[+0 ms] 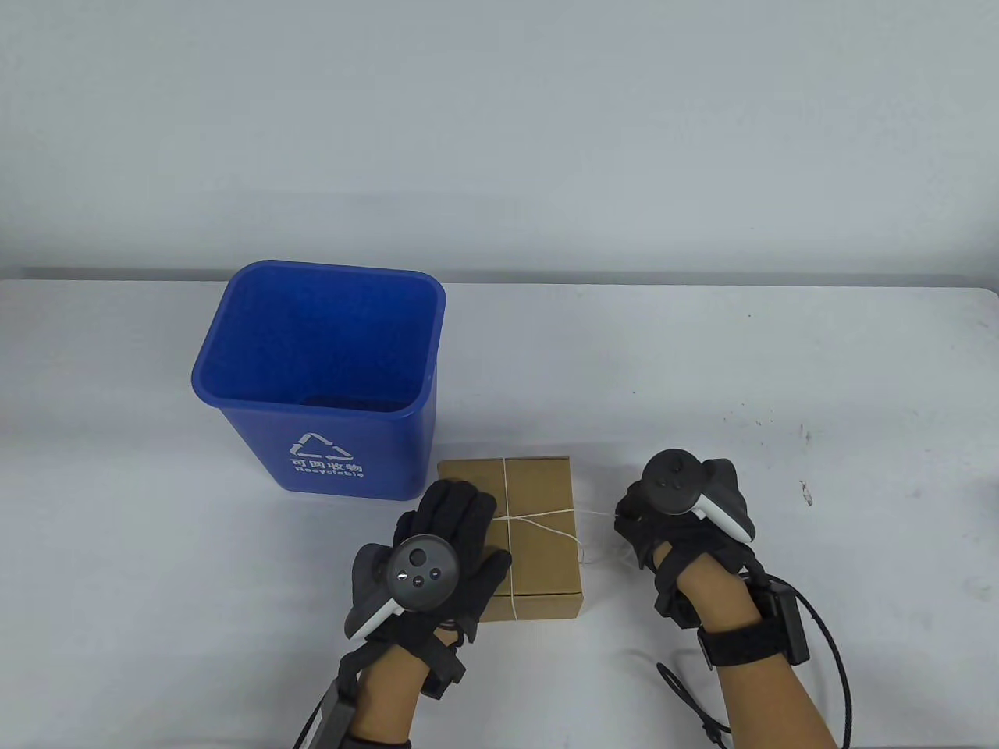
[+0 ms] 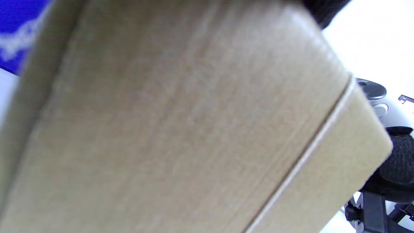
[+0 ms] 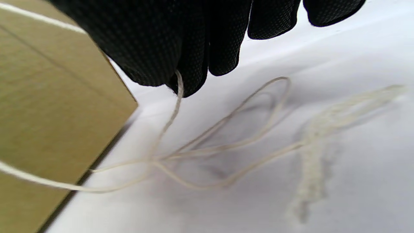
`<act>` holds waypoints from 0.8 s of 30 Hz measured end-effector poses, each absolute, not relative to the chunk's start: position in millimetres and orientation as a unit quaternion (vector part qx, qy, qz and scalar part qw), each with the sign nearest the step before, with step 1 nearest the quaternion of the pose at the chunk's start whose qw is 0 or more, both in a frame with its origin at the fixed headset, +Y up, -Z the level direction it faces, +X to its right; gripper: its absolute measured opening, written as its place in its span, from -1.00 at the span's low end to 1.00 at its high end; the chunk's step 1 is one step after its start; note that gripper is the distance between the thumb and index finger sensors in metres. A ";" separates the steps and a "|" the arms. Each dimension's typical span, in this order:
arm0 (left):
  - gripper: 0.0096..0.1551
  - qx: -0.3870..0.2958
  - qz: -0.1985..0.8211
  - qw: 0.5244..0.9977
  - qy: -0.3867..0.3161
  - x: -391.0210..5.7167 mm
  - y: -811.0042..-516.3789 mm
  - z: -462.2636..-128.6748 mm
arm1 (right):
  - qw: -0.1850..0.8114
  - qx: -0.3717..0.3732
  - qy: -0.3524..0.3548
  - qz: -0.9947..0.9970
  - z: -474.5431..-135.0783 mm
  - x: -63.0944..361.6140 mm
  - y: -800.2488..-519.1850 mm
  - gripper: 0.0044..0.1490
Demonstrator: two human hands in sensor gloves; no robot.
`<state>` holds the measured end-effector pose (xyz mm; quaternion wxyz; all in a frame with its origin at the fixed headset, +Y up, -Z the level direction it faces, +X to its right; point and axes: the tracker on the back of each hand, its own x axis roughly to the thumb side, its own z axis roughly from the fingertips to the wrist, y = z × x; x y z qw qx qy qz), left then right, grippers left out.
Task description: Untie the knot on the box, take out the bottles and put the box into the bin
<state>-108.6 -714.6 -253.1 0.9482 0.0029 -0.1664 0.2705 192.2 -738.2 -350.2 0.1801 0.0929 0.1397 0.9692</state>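
A brown cardboard box (image 1: 538, 538) lies flat on the white table, bound with white string (image 1: 546, 518) that crosses on its lid. My left hand (image 1: 456, 519) rests with straight fingers on the box's left part and holds it down. My right hand (image 1: 631, 516), just right of the box, pinches a strand of the string (image 3: 176, 97) that runs taut from the lid. In the right wrist view, loose loops of string (image 3: 245, 142) lie on the table beside the box (image 3: 48, 106). The left wrist view is filled by the box (image 2: 181, 129). No bottles show.
A blue recycling bin (image 1: 328, 374) stands open just behind the box's left corner; its inside looks bare. The table's far edge (image 1: 702, 285) runs along a pale wall.
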 end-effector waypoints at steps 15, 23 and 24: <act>-0.06 0.003 0.270 0.948 -0.166 -108.7 -714.7 -252.9 | 0.144 0.032 0.143 0.979 -357.5 217.2 -748.9 -0.55; -0.06 0.003 0.270 0.948 -0.166 -108.7 -714.7 -252.9 | 0.190 0.020 0.112 0.975 -354.8 228.3 -730.9 -0.34; -0.06 0.003 0.270 0.948 -0.166 -108.7 -714.7 -252.9 | 0.188 0.021 0.104 0.977 -353.9 227.4 -727.7 -0.35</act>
